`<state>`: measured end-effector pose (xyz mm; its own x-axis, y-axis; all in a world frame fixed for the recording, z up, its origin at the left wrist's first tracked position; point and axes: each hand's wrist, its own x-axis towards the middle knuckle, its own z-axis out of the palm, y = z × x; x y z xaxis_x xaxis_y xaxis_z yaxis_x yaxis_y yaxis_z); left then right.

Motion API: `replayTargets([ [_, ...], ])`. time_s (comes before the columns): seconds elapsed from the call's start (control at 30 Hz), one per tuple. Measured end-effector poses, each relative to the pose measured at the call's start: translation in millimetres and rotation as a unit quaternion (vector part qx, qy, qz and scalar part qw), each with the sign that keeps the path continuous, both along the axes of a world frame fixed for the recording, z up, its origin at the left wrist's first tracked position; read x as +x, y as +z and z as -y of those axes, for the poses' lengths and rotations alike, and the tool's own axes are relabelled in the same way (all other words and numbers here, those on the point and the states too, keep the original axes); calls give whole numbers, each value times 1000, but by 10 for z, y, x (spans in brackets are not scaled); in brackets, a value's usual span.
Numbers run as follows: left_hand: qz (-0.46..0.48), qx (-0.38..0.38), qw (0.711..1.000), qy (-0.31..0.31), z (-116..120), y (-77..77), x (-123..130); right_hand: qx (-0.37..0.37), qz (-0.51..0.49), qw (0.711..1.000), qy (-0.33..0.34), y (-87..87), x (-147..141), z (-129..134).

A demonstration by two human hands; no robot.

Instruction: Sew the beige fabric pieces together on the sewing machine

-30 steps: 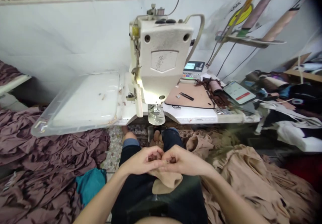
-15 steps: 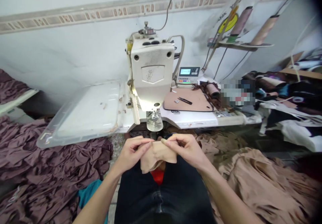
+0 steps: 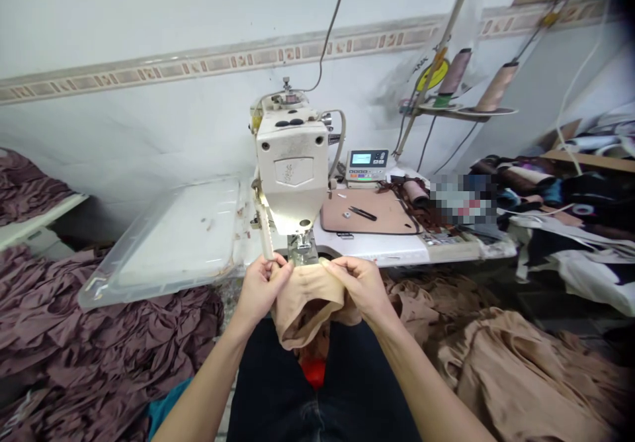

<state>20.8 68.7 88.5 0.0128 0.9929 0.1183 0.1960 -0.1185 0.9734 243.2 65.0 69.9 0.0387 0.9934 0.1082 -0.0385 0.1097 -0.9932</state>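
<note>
A beige fabric piece (image 3: 307,296) is stretched between my two hands, its top edge taut and its lower part hanging open in a loop over my lap. My left hand (image 3: 262,290) pinches the left end of that edge, and my right hand (image 3: 360,286) pinches the right end. Just beyond the cloth stands a white sewing machine (image 3: 290,171), its lamp lit above the presser foot (image 3: 301,242). The fabric's top edge is close in front of the foot and partly covers the machine bed below it.
Black snips (image 3: 363,213) lie on a pinkish mat (image 3: 391,214) beside a control panel (image 3: 367,164). A clear plastic cover (image 3: 173,237) is at the left. Mauve cloth (image 3: 99,343) and tan cloth (image 3: 526,369) are heaped below. Thread cones (image 3: 497,87) stand at the right.
Both hands have moved forward and slightly up toward the machine with the beige fabric, which has opened out and hangs lower. The camera view has tilted up a little.
</note>
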Motion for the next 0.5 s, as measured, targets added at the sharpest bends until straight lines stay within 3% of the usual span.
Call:
replayTargets([
  [0.17, 39, 22, 999, 21, -129, 44, 112, 17, -4, 999, -28, -25, 32, -140],
  [0.5, 81, 23, 996, 15, -367, -66, 158, 56, 10, 998, -21, -99, 104, -391],
])
